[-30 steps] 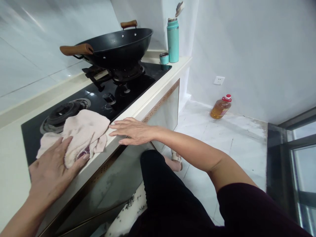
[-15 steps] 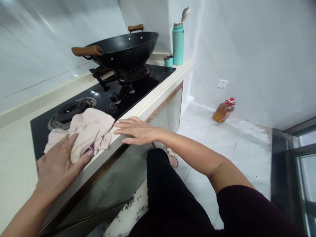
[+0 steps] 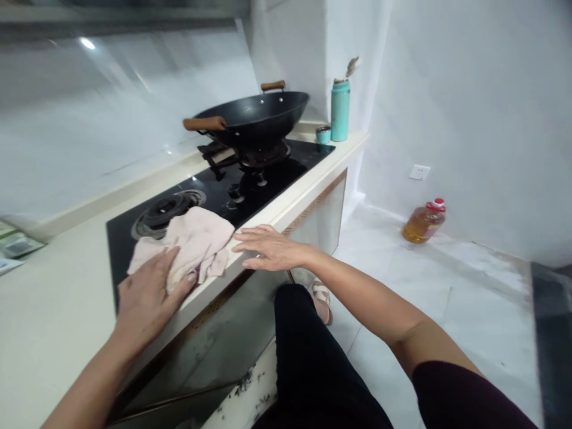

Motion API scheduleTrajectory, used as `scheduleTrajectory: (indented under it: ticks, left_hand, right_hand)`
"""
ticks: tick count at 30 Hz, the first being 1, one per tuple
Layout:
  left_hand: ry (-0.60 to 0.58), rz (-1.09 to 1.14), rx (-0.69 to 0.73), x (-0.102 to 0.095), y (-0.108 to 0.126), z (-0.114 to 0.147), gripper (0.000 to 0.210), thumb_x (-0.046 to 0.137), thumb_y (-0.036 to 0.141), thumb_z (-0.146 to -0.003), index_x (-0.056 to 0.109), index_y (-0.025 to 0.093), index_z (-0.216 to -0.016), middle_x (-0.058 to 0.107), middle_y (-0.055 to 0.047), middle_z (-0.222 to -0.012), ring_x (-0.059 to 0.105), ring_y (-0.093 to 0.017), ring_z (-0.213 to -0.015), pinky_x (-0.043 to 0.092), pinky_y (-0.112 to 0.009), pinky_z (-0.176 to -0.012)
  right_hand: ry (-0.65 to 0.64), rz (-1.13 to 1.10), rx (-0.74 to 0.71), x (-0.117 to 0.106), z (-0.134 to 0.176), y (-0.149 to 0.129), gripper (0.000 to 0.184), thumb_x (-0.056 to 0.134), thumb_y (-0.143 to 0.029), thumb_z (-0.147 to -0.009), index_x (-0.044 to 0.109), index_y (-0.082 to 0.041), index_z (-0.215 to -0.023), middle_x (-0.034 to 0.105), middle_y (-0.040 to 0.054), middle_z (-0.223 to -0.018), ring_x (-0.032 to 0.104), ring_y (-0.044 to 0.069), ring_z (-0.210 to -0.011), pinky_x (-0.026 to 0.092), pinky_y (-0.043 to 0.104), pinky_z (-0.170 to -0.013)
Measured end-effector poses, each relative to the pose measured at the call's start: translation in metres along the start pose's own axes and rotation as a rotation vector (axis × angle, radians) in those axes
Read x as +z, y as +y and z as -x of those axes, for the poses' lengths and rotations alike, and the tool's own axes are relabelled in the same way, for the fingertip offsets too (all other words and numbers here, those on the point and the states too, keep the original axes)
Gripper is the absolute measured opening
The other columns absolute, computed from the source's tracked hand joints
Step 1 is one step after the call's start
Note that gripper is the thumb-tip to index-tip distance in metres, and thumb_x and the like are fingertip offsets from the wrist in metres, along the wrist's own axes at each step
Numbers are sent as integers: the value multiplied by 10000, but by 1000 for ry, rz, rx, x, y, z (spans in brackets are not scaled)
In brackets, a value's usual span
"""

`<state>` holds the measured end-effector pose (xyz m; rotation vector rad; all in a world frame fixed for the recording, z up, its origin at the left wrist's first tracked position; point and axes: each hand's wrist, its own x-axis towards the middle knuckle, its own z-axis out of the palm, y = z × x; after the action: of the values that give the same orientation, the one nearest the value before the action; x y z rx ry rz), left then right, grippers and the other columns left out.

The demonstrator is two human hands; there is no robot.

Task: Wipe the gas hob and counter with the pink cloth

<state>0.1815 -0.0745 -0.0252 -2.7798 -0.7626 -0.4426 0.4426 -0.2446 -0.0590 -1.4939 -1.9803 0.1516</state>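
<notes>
A crumpled pale pink cloth (image 3: 201,235) lies over the front left part of the black glass gas stove (image 3: 286,182) and the counter's front edge. My left hand (image 3: 149,292) presses on its near end, with folds of cloth gathered between thumb and fingers; the fingertips partly sink into the fabric. Just right of the cloth, my right hand (image 3: 272,247) rests on the counter edge, palm down, fingers stretched out and holding nothing. Behind the cloth sits the uncovered left burner (image 3: 167,208). A black wok (image 3: 263,119) with wooden handles stands on the other burner.
At the counter's far end stand a turquoise bottle (image 3: 340,112) with its lid up and a small turquoise cup (image 3: 323,135). An oil jug (image 3: 422,221) with a red cap is on the floor by the wall. Packets (image 3: 18,247) lie at the counter's left.
The camera view has turned up and left, so everything appears lower and farther right, and packets have come into sight. Both hands keep nearly the same places at the cloth and counter edge.
</notes>
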Motion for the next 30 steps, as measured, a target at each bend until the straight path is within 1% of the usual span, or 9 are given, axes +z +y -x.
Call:
scheduleTrajectory:
  ticks: [3, 6, 8, 11, 14, 18, 22, 26, 30]
  left_hand:
    - [32, 55, 13, 0, -2, 5, 636, 284, 550, -966, 426, 164, -1450, 509, -148, -1459, 460, -314, -1348, 349, -472, -1080]
    - [36, 139, -26, 0, -2, 9, 661, 325, 555, -957, 364, 146, -1475, 497, -175, -1460, 463, -349, -1336, 336, -526, -1078]
    - [57, 231, -67, -1, -2, 12, 724, 387, 563, -932, 285, 125, -1499, 477, -204, -1463, 450, -364, -1344, 326, -548, -1090]
    - [99, 449, -147, -6, -5, 20, 783, 471, 527, -893, 175, 158, -1517, 441, -205, -1482, 456, -341, -1349, 352, -533, -1098]
    - [104, 743, -273, -18, -19, 38, 790, 492, 493, -892, 102, 192, -1510, 546, -175, -1384, 554, -284, -1264, 419, -486, -1068]
    - [56, 994, -425, -40, -54, 65, 699, 579, 535, -836, 317, 230, -1408, 719, -97, -1083, 681, -269, -1040, 516, -446, -957]
    - [112, 985, -584, -56, -87, 71, 655, 588, 631, -787, 481, 205, -1274, 744, -93, -976, 716, -292, -936, 533, -474, -932]
    - [167, 906, -645, -58, -107, 56, 665, 543, 667, -755, 552, 167, -1193, 733, -113, -989, 720, -280, -907, 546, -445, -894]
    - [115, 852, -618, -52, -115, 44, 579, 514, 616, -746, 609, 162, -1093, 732, -93, -893, 715, -262, -841, 546, -402, -822]
  right_hand:
    - [111, -151, 82, -12, -14, -13, 408, 476, -405, -998, 544, -223, -1357, 571, 80, -1382, 495, 209, -1294, 324, 388, -1093]
    - [234, -118, 110, -14, -46, -41, 390, 490, -402, -988, 568, -209, -1318, 564, 87, -1344, 519, 221, -1218, 371, 398, -1038]
    - [206, -28, 68, -6, -73, -65, 374, 501, -415, -978, 599, -215, -1278, 537, 100, -1360, 475, 269, -1242, 351, 463, -1043]
    - [77, 33, -20, 18, -110, -95, 396, 444, -475, -985, 576, -286, -1307, 513, 96, -1383, 451, 307, -1247, 334, 538, -1032]
    - [-46, 61, -6, 45, -131, -106, 517, 370, -587, -977, 489, -307, -1395, 529, 113, -1371, 457, 327, -1234, 326, 588, -1009]
    - [-151, 122, -21, 67, -138, -106, 659, 383, -746, -890, 529, -315, -1366, 478, 130, -1444, 379, 388, -1308, 252, 651, -1023]
    - [-173, 110, -65, 69, -143, -103, 688, 495, -769, -815, 571, -305, -1318, 486, 116, -1451, 395, 371, -1309, 243, 629, -1045]
    - [-117, 121, -9, 51, -140, -79, 532, 555, -666, -838, 645, -265, -1176, 612, 90, -1292, 500, 309, -1201, 306, 562, -1032]
    - [31, 271, 149, 19, -111, -28, 457, 559, -581, -870, 669, -202, -1098, 647, 117, -1168, 544, 296, -1117, 382, 467, -971]
